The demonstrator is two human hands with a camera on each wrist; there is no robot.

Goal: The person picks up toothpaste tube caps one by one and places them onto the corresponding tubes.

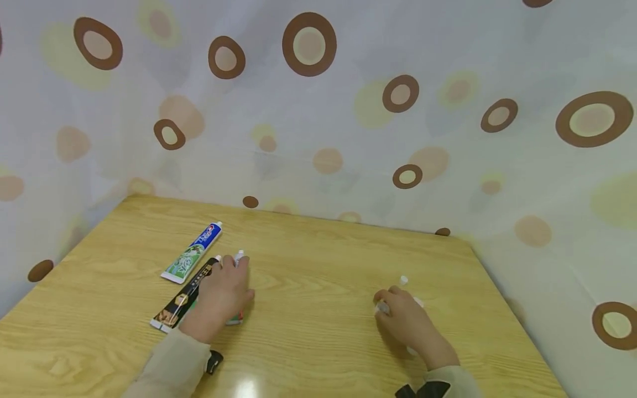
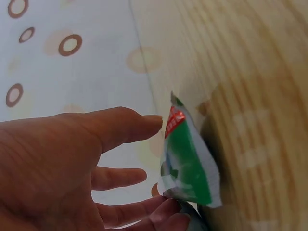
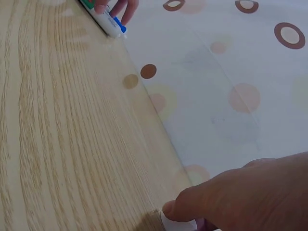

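In the head view my left hand (image 1: 222, 296) lies over a green, red and white toothpaste tube (image 1: 235, 319), whose white cap shows past the fingers. From the left wrist, the thumb is straight and apart from the fingers; the tube's flat end (image 2: 190, 168) stands beyond the thumb tip, with the lower fingertips at its edge. My right hand (image 1: 409, 323) curls over a white object (image 3: 179, 224), its thumb on it. A small white cap (image 1: 403, 279) shows just beyond this hand, and other white parts peep out around it; most of them are hidden under the hand.
A blue and green toothpaste tube (image 1: 193, 253) and a black and gold one (image 1: 181, 298) lie slanted left of my left hand. The wooden table (image 1: 308, 265) meets a dotted curtain (image 1: 318, 110) at its back and sides.
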